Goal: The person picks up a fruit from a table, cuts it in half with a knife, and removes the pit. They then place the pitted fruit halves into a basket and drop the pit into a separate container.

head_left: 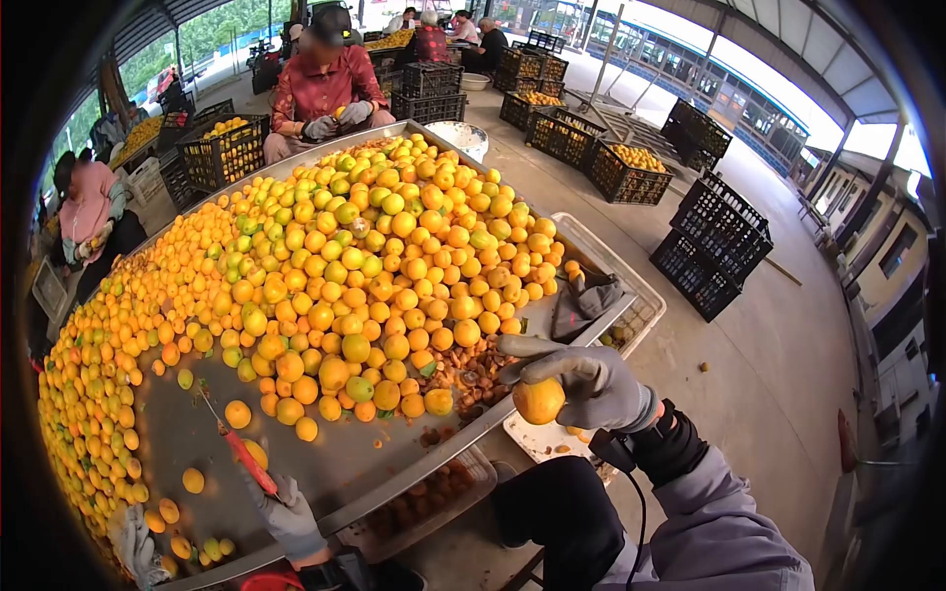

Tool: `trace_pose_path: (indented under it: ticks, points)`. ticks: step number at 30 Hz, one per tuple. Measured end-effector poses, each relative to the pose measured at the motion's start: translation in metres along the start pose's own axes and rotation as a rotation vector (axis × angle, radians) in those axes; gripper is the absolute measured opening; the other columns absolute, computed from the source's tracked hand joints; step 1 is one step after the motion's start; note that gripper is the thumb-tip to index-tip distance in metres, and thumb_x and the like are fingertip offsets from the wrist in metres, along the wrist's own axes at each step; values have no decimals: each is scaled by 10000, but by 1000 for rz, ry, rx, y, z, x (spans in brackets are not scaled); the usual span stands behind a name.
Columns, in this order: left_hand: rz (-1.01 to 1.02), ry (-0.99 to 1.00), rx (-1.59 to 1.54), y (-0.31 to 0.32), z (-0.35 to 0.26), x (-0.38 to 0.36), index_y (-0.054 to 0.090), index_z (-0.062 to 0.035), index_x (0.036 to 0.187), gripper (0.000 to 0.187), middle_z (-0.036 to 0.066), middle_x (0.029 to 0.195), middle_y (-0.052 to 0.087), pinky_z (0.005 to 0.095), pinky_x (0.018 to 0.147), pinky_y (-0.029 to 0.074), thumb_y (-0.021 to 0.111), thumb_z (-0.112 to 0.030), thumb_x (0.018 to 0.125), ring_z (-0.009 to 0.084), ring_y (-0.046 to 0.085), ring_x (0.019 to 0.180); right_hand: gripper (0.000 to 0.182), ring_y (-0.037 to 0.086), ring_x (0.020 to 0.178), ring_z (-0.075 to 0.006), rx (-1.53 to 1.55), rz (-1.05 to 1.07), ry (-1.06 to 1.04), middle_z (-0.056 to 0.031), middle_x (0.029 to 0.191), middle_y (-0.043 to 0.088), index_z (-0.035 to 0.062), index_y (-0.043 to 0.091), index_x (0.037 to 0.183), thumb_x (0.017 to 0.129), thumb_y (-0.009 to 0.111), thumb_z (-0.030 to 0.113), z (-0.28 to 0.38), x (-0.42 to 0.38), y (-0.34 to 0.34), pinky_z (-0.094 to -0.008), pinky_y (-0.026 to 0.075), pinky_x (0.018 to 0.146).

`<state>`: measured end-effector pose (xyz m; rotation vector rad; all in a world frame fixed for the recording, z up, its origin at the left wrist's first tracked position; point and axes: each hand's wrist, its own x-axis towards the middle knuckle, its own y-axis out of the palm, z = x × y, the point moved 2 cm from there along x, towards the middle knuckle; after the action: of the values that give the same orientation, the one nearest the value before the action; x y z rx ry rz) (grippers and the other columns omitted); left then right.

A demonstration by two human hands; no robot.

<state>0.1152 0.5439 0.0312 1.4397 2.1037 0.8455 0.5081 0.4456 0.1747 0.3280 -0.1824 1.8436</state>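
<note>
right gloved hand (581,379) grips an orange (538,401) beyond the tray's (414,471) near rim; left gloved hand (286,512) clasps red-handled snips (239,450) over it.

Both gloved hands curl closed, right hand (581,384) raised, left hand (286,512) lower.

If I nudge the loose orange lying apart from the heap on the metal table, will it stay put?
Probably not. The orange is round and the table looks smooth, so it would likely roll. It seems firm, not floppy, like the one in the right hand.
</note>
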Motion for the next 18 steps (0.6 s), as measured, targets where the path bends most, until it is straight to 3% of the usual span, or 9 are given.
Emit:
trace_pose_path:
  ticks: [3, 5, 7, 9, 11, 13, 15, 17, 18]
  points:
    - [122, -90, -48, -1, 1, 3, 347, 50, 1437, 558, -13, 671, 451, 184, 459, 251, 466, -314, 1032, 40, 264, 498, 566, 496, 1311, -276, 146, -179, 34, -197, 1524, 360, -42, 566, 1284, 725, 609, -122, -5, -28, -18, -387, 400, 1087]
    - [158, -105, -11, -3, 3, 2, 322, 61, 1445, 589, -8, 668, 441, 182, 450, 242, 468, -332, 1031, 41, 258, 496, 451, 571, 1214, -329, 313, -374, 65, -187, 1475, 427, -4, 591, 1245, 798, 626, 44, -19, -66, -40, -459, 446, 1058]
    - [148, -135, -21, -1, 4, 3, 329, 58, 1443, 582, -15, 658, 405, 183, 455, 237, 470, -328, 1031, 40, 257, 505, 411, 564, 1220, -339, 562, -561, 136, -168, 1439, 473, 8, 597, 1238, 840, 613, 108, -41, -112, -58, -463, 478, 1025]
    - [178, -129, 3, -10, 7, 7, 331, 55, 1444, 574, -18, 655, 386, 183, 460, 235, 470, -320, 1032, 41, 259, 511, 422, 607, 1159, -323, 541, -824, 440, -153, 1342, 565, -1, 600, 1221, 856, 684, 194, -81, -164, -68, -422, 519, 966]
    - [212, -115, 22, -12, 8, 5, 333, 51, 1445, 566, -21, 651, 367, 182, 465, 232, 471, -312, 1032, 42, 261, 516, 472, 665, 1027, -254, -406, -611, 550, -141, 1173, 666, -9, 612, 1193, 830, 769, 250, -147, -223, -81, -358, 545, 902]
    - [212, -62, 93, -5, 7, 2, 349, 47, 1439, 547, -23, 652, 351, 186, 478, 240, 473, -298, 1032, 44, 268, 526, 501, 696, 906, -223, -908, -469, 773, -127, 960, 711, -2, 666, 1070, 751, 824, 351, -181, -260, -91, -330, 547, 829]
    - [180, -44, 89, -6, 9, -1, 359, 42, 1435, 539, -26, 654, 352, 191, 482, 243, 477, -294, 1031, 44, 267, 527, 479, 695, 859, -227, -872, -533, 820, -140, 850, 704, 1, 690, 968, 716, 845, 378, -227, -290, -97, -333, 538, 792]
    - [142, -25, 85, -3, 9, -2, 369, 38, 1431, 531, -29, 656, 352, 196, 486, 246, 482, -289, 1029, 44, 267, 529, 506, 692, 853, -248, -745, -536, 891, -153, 864, 701, -1, 686, 965, 714, 839, 411, -293, -332, -118, -359, 536, 789]
    - [144, -50, 119, 1, 7, -4, 383, 36, 1425, 526, -32, 660, 349, 200, 490, 245, 489, -290, 1026, 43, 263, 531, 607, 690, 895, -249, -920, -477, 1054, -138, 874, 693, 2, 639, 1089, 706, 836, 429, -248, -300, -99, -348, 533, 804]
